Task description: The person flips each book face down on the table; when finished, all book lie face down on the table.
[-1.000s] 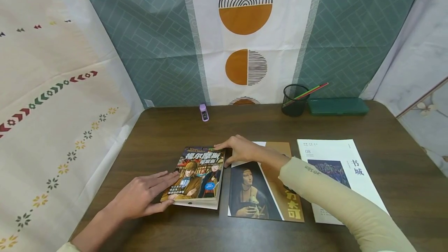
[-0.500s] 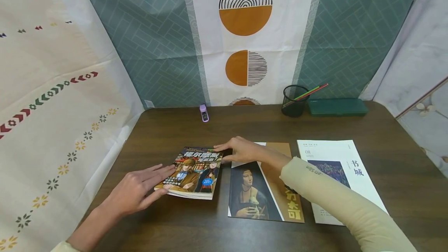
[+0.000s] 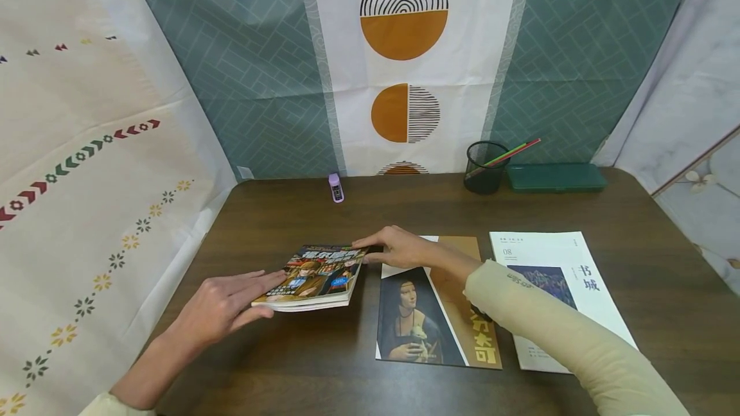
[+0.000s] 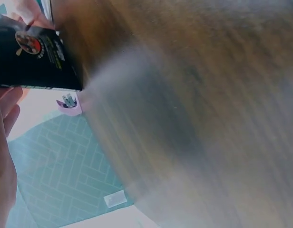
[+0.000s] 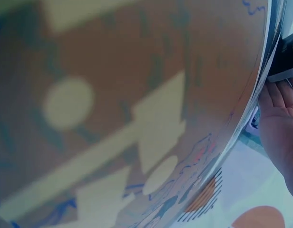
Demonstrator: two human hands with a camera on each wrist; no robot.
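A comic-style book (image 3: 315, 278) with a detective on its cover is raised off the table, its near edge tipped up. My left hand (image 3: 222, 303) grips its left side, fingers across the cover and thumb at the near corner. With thumb and fingers, my right hand (image 3: 399, 248) pinches the far right corner. In the left wrist view the book's black back cover (image 4: 27, 57) shows above the tabletop. The right wrist view has my right hand (image 5: 282, 123) at the book's dark edge. My right forearm crosses above a brown booklet (image 3: 413, 320) with a portrait.
A white book (image 3: 549, 255) lies to the right, partly under the sleeve. Along the back of the table (image 3: 277, 217) stand a small purple object (image 3: 336, 188), a black mesh pen cup (image 3: 484, 175) with pencils, and a green case (image 3: 556, 177). Cloth hangs behind.
The book has come up off the table, its near edge rising and shifting slightly left. My left hand has moved a little left with it. The right hand stays almost in place.
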